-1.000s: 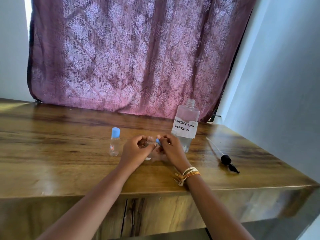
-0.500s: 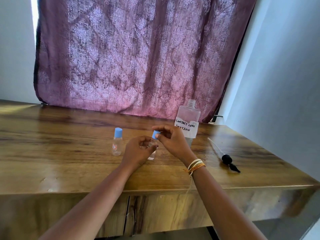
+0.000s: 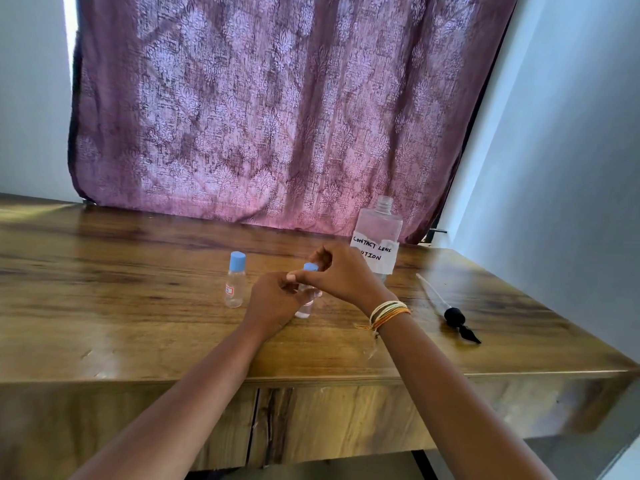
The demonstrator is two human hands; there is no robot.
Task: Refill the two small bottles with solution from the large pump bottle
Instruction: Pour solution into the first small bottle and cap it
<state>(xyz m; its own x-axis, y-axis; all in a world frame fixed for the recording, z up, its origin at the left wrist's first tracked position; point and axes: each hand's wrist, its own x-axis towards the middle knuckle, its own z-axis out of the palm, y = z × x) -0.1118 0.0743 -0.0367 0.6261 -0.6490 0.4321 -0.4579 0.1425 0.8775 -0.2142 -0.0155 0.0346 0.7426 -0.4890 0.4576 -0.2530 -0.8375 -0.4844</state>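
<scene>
Fingers of the right hand pinched the blue cap on top of a small bottle. The left hand curled round that bottle and held it upright on the wooden table. A second small bottle with a blue cap stood just to the left, apart from both hands. The big bottle stood behind the right hand with no top on. Its pump lay flat on the table to the right.

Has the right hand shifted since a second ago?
Yes. The right hand, pinching the blue cap, rose from tabletop level to the large bottle label's height.
</scene>
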